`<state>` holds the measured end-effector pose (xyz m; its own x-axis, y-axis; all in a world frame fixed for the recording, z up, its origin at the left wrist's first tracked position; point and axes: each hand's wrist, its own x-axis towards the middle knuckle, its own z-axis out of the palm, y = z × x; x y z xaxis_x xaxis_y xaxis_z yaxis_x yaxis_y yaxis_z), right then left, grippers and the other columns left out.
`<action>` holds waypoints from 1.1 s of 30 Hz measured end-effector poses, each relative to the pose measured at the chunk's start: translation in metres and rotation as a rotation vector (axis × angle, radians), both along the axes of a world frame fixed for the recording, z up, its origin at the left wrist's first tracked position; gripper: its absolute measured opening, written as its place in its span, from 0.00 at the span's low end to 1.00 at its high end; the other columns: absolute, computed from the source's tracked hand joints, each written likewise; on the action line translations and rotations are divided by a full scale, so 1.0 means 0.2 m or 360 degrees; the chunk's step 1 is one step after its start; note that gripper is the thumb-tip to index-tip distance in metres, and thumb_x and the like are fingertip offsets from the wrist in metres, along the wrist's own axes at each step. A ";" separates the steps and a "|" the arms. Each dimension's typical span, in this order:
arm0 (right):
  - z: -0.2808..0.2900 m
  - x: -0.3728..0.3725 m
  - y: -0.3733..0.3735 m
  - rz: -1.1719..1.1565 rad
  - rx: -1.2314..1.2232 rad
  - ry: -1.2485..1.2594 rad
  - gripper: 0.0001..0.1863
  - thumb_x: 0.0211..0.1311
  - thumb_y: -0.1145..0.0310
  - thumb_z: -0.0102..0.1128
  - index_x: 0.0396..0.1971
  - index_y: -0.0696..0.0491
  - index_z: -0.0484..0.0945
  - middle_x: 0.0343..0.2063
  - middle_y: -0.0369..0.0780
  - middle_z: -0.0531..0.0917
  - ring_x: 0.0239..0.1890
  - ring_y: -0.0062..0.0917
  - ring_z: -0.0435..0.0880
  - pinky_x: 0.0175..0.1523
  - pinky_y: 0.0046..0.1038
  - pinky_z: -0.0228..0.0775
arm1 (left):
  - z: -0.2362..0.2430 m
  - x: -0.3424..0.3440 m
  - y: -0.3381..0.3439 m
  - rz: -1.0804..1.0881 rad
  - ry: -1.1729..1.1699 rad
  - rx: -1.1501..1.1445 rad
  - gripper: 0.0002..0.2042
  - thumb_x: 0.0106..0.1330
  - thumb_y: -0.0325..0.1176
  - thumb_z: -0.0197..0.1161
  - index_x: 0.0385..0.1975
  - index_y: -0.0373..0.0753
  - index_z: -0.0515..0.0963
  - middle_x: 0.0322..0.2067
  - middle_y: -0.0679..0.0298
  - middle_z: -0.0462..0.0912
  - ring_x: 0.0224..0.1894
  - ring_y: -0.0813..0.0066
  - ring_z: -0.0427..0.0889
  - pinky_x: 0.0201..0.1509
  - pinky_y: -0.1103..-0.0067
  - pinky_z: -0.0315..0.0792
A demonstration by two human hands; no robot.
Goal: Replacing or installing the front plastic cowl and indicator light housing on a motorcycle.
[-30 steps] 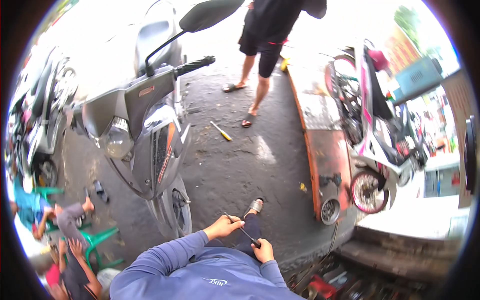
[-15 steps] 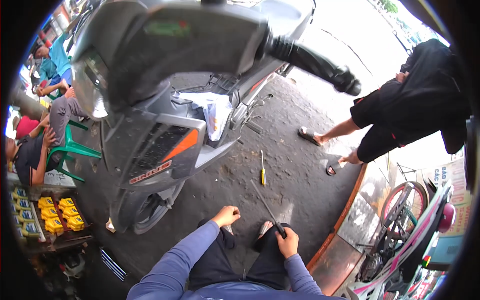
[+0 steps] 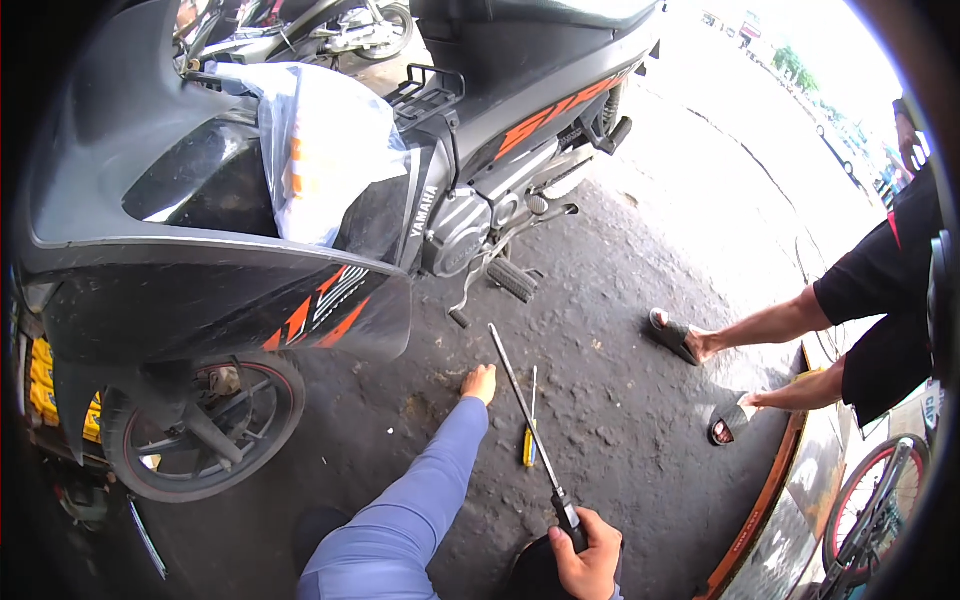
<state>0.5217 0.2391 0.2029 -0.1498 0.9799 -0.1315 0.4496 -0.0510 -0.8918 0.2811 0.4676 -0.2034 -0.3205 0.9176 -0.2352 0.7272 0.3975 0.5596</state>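
My right hand (image 3: pixel 585 558) grips the black handle of a long screwdriver (image 3: pixel 525 408), its metal shaft slanting up and forward to the left. My left hand (image 3: pixel 480 384) is stretched out low over the dark ground, fingers curled together, with nothing visible in them. Just right of it lies a second screwdriver (image 3: pixel 529 444) with a yellow handle, its thin shaft directed away from me. The shaft in my right hand passes across it in view. Ahead and to the left stands a grey and black motorbike (image 3: pixel 230 280) with orange markings; a white plastic bag (image 3: pixel 335 150) rests in its step-through.
A person in black shorts (image 3: pixel 880 280) and sandals stands at the right. Beside them runs a raised orange-brown edge (image 3: pixel 765 510), with a bicycle wheel (image 3: pixel 870 510) beyond. Yellow bottles (image 3: pixel 45 385) stand at far left, behind the motorbike's front wheel (image 3: pixel 205 430).
My left hand has reached forward, near the yellow-handled screwdriver. The view has shifted closer to the motorbike's side. My right hand still holds the black-handled screwdriver.
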 end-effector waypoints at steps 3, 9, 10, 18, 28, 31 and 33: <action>-0.06 0.02 0.02 0.0030 0.0148 -0.0043 0.16 0.56 0.69 0.66 0.42 0.61 0.79 0.30 0.51 0.83 0.31 0.39 0.84 0.39 0.33 0.74 | 0.04 0.00 0.03 -0.0317 -0.0028 -0.0043 0.20 0.68 0.42 0.43 0.39 0.35 0.80 0.40 0.43 0.82 0.46 0.45 0.81 0.50 0.56 0.74; -0.26 0.12 0.20 0.0003 0.0815 0.0081 0.15 0.46 0.70 0.63 0.35 0.61 0.79 0.20 0.42 0.75 0.20 0.29 0.75 0.29 0.26 0.65 | 0.79 0.26 -0.26 -0.0134 -0.1177 0.0251 0.09 0.66 0.30 0.59 0.39 0.33 0.81 0.26 0.58 0.83 0.32 0.69 0.83 0.37 0.73 0.76; -0.23 0.17 0.23 0.0001 0.0907 0.0041 0.16 0.46 0.69 0.61 0.36 0.62 0.79 0.20 0.43 0.75 0.20 0.31 0.75 0.30 0.26 0.65 | 1.10 0.30 -0.31 -0.0091 -0.1537 0.0238 0.09 0.68 0.32 0.60 0.39 0.33 0.81 0.25 0.62 0.81 0.30 0.77 0.81 0.35 0.78 0.76; 0.49 -0.03 0.51 0.0561 0.1475 0.0382 0.22 0.42 0.77 0.59 0.43 0.61 0.80 0.24 0.46 0.79 0.21 0.34 0.78 0.29 0.28 0.69 | 2.98 -0.24 -0.72 -0.0194 -0.2343 0.1568 0.10 0.71 0.38 0.58 0.40 0.37 0.76 0.30 0.62 0.78 0.23 0.80 0.73 0.25 0.80 0.70; 0.93 -0.05 0.68 0.0798 0.1691 0.0125 0.26 0.42 0.79 0.61 0.48 0.58 0.81 0.24 0.43 0.78 0.20 0.32 0.76 0.26 0.27 0.68 | 3.29 -0.46 -0.68 -0.0164 -0.1989 0.1688 0.13 0.70 0.41 0.59 0.35 0.36 0.77 0.29 0.66 0.77 0.22 0.83 0.70 0.23 0.83 0.65; 0.97 -0.07 0.72 0.0844 0.1686 0.0152 0.27 0.42 0.82 0.61 0.50 0.58 0.81 0.26 0.42 0.78 0.21 0.32 0.77 0.29 0.27 0.70 | 3.32 -0.49 -0.63 -0.0104 -0.2056 0.1642 0.12 0.69 0.40 0.61 0.33 0.37 0.77 0.26 0.67 0.77 0.20 0.83 0.68 0.22 0.84 0.63; 1.00 -0.10 0.76 0.0816 0.1790 0.0082 0.27 0.43 0.83 0.62 0.50 0.57 0.81 0.26 0.42 0.78 0.22 0.32 0.78 0.29 0.27 0.70 | 3.31 -0.53 -0.59 -0.0058 -0.2141 0.1592 0.11 0.68 0.39 0.62 0.32 0.37 0.77 0.22 0.69 0.75 0.18 0.84 0.67 0.21 0.84 0.61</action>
<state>0.5015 0.3902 0.4026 -0.5297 0.3709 0.7628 0.1546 0.9265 -0.3431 0.1745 0.3505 0.4594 -0.3669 0.8675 0.3359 -0.4470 -0.4811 0.7541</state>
